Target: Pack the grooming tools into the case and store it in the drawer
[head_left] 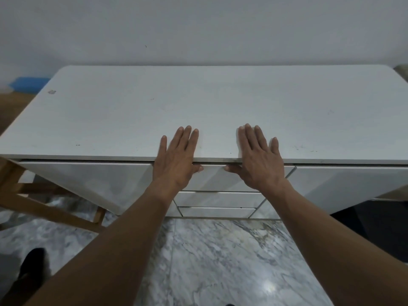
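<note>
Both hands lay flat on the front edge of the white worktop, palms down and fingers spread, holding nothing. The left hand sat just left of centre, its fingers reaching over the top surface while its thumb hooked down over the edge onto the front of the top drawer. The right hand mirrored it a little to the right — fingers on the surface, thumb pressed against the same drawer front. The two thumbs pointed toward each other with a gap between them.

The top drawer looked closed, its front nearly flush under the worktop's edge. Two shallower drawers were stacked below it, also closed, with a wide cabinet door on either side. No case or grooming tools showed anywhere — the worktop held only a small sticker near its far left corner and a few faint marks.

A wooden frame stood at the left beside the cabinet, on a grey marbled floor. A blue box sat against the wall beyond the worktop's left end. A dark shoe showed at the lower left.
</note>
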